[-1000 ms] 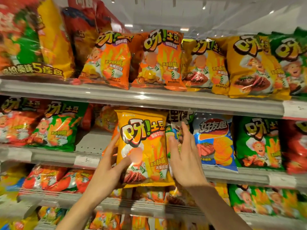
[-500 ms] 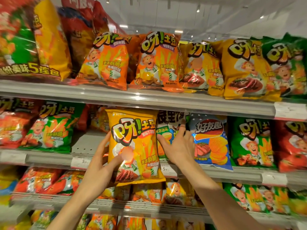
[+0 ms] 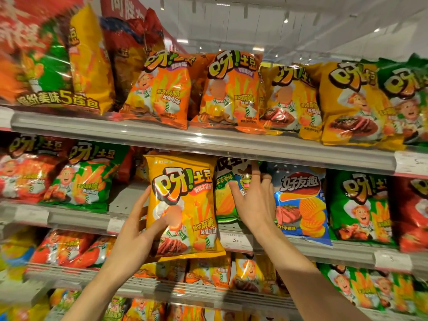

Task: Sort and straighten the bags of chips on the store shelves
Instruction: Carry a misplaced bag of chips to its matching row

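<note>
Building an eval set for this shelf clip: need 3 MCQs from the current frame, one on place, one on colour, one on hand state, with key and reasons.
1. Which shelf level holds the blue crinkly chip bag with stacked ridged chips?
A. top shelf
B. middle shelf
C. bottom shelf

2. What is the main colour of the glossy foil chip bag in the left hand?
A. green
B. red
C. yellow

3. What is the right hand doing?
A. fingers spread against the green-and-white foil bag
B. hanging idle below the shelves
C. pinching a paper price tag

Key: 1 B, it stands right of the right hand, under the upper shelf rail. 2 C, its front is yellow with a chef figure. 3 A, straight fingers lie on that bag beside the yellow one.
</note>
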Available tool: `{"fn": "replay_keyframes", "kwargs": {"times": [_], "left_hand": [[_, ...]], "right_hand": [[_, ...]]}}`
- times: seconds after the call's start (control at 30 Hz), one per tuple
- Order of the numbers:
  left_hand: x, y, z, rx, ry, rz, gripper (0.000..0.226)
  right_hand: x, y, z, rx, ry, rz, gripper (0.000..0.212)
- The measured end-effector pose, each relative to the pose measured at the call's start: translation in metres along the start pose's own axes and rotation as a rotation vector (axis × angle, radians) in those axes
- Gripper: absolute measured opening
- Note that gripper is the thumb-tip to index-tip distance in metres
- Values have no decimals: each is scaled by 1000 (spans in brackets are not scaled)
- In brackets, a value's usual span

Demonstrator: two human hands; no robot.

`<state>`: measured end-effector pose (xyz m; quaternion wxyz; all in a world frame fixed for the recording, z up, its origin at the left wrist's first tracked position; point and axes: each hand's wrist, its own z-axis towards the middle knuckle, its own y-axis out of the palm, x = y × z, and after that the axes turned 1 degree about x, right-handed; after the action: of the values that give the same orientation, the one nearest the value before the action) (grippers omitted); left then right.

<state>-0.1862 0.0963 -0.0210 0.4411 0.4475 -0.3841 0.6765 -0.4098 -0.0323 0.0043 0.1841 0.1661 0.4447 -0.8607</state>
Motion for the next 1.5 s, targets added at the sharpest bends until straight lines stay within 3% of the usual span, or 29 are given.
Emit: {"fn": "replay_keyframes", "kwargs": {"times": [0.17,0.37,0.57,0.7,1.03,1.17,1.27,1.37,1.5], "left_hand": [[-6,-8,1,5,-7,16,65],[-8,-1,1,-6,17,19,76],[2,34,12,-79,75,72,86],[11,66,23,-55,109,55,71],[16,125,62,-116,28,184,95],[12,141,68,-52,14,299,71],[14,157,63,-111,79,407,66],[11,164,69,-71,95,499,64],[-5,166,73,9,302,721,54]], "right_hand": [[0,-19,2,-4,1,-67,73],[31,-43,-16,-29,-41,21,76],[74,-79,-42,-6,-18,81,80],[100,-100,-52,17,46,90,81],[129,-127,-70,-24,151,138,80],[134,-129,-71,-31,138,167,80],[134,-132,-71,-49,144,167,81],[134,-132,-71,-47,136,181,81],[133,-130,-70,-55,126,179,81]]}}
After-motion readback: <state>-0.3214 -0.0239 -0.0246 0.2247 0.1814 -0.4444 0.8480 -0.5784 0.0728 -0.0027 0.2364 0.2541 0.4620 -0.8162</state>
